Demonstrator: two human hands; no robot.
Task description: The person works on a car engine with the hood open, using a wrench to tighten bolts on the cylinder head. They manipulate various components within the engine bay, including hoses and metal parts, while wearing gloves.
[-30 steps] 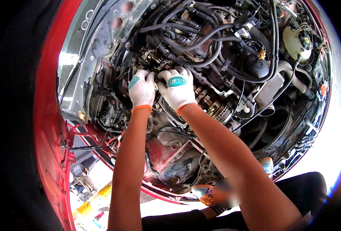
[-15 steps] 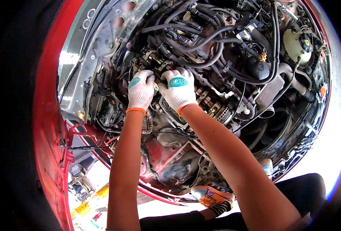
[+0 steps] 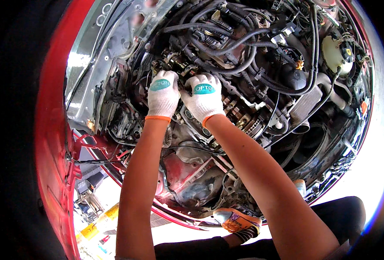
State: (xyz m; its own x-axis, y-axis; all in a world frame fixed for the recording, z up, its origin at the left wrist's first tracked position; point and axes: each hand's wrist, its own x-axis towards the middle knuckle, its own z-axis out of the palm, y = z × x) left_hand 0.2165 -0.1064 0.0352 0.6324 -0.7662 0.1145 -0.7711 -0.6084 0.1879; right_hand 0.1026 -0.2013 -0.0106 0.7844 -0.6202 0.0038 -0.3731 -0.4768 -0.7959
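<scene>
Both my hands are deep in a car's engine bay, side by side over the opened top of the engine. My left hand (image 3: pixel 163 96) wears a white knit glove with a teal patch and an orange cuff. Its fingers curl down among the engine parts, with the tips hidden. Close beside it, my right hand (image 3: pixel 204 97), gloved alike, is also curled, and its fingertips cannot be seen. Whatever either hand grips is covered by the gloves. Exposed camshaft parts (image 3: pixel 239 116) run out to the right of my right hand, and more shiny valve-train parts (image 3: pixel 178 63) show just beyond the fingers.
Thick corrugated hoses (image 3: pixel 226 51) loop across the bay beyond my hands. At the far right stand a pale coolant reservoir (image 3: pixel 337 54) and a finned metal part (image 3: pixel 305 104). The red hood (image 3: pixel 55 138) rises on the left. A colourful shoe (image 3: pixel 239 222) shows near the front edge.
My left hand has shifted slightly to the right and turned, so more of its back and patch shows. My right hand stays at nearly the same engine spot.
</scene>
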